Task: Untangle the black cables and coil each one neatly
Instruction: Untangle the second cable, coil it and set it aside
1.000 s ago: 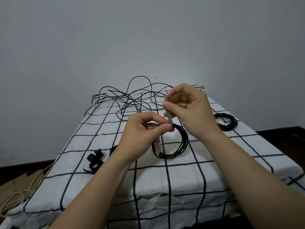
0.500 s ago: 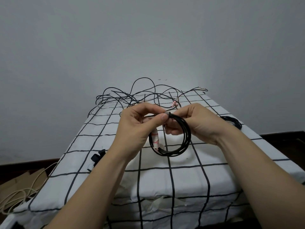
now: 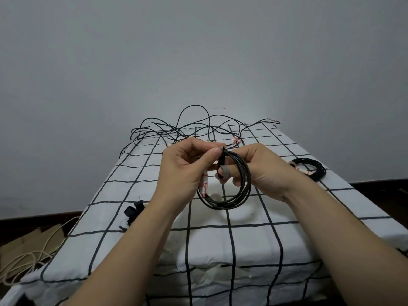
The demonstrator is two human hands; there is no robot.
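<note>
Both forearms came in from the bottom of the frame and met in the centre, above the bench [image 3: 220, 239] with its white checked cloth. The left hand [image 3: 183, 171] was turned with its back toward the left edge, and the right hand [image 3: 262, 173] faced it, wrist bent a little inward.

The lower part of the right fingers was hidden behind the strands, so I could not tell how the thumb lay. A small white label [image 3: 204, 184] with red marks was half covered by the left palm.

The left thumb and forefinger were pressed together, pinching the top of the black coil [image 3: 229, 204], which hung between the hands in the middle of the frame. The right fingers were curled, and a grey strap [image 3: 225, 172] lay around one fingertip (just inside the ring).

The tangled cables [image 3: 187, 129] lay at the far end, and a finished coil [image 3: 313, 171] at the right.
</note>
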